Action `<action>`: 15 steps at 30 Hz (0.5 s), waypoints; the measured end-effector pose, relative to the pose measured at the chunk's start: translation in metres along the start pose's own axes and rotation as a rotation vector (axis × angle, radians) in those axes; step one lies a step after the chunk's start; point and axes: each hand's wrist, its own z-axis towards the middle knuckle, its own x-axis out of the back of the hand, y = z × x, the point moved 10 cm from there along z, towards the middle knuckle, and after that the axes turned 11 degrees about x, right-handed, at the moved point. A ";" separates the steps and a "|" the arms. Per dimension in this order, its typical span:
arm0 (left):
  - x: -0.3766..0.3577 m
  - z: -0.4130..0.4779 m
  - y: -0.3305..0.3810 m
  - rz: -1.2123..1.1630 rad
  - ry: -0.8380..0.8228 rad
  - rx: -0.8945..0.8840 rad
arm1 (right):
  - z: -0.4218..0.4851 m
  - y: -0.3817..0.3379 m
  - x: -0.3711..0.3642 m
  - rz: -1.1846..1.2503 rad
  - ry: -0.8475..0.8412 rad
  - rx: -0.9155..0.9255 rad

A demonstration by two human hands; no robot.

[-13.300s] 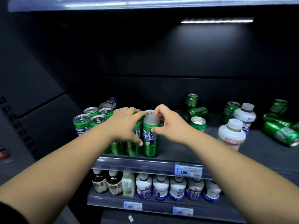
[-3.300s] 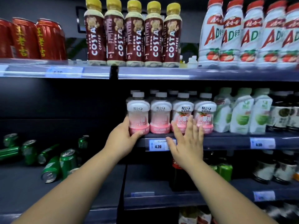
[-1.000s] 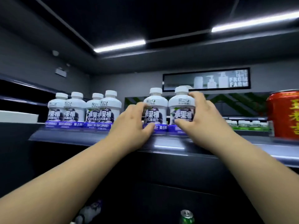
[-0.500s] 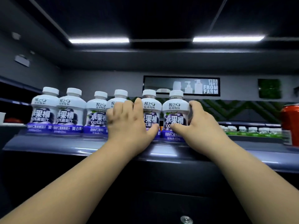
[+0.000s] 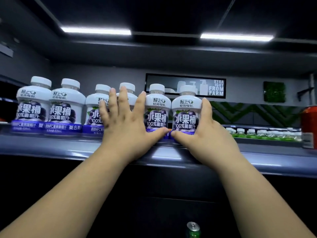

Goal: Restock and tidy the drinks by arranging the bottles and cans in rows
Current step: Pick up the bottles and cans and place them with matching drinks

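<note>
Clearly your right grip (image 5: 202, 134) clamped the upright end bottle (image 5: 186, 112); its neighbour (image 5: 157, 110) stood just left, beside your splayed left grip (image 5: 125, 127).

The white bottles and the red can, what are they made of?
The white bottles look like plastic: smooth, slightly shiny, with see-through necks under the screw caps. The red can is probably metal, given its glossy curved side, but only its edge shows.

Two bare forearms, no sleeves, left hand (image 5: 126, 124), right hand (image 5: 204, 134), short-nailed fingers (image 5: 112, 98)
</note>
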 end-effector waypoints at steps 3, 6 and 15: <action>0.000 0.000 0.000 0.000 0.007 0.001 | -0.002 -0.001 0.001 -0.053 0.016 0.007; 0.000 -0.001 0.000 -0.004 0.017 -0.010 | -0.004 -0.002 0.003 -0.075 0.035 0.017; 0.003 -0.003 0.005 0.034 0.026 -0.031 | -0.004 0.000 0.005 -0.138 0.028 0.007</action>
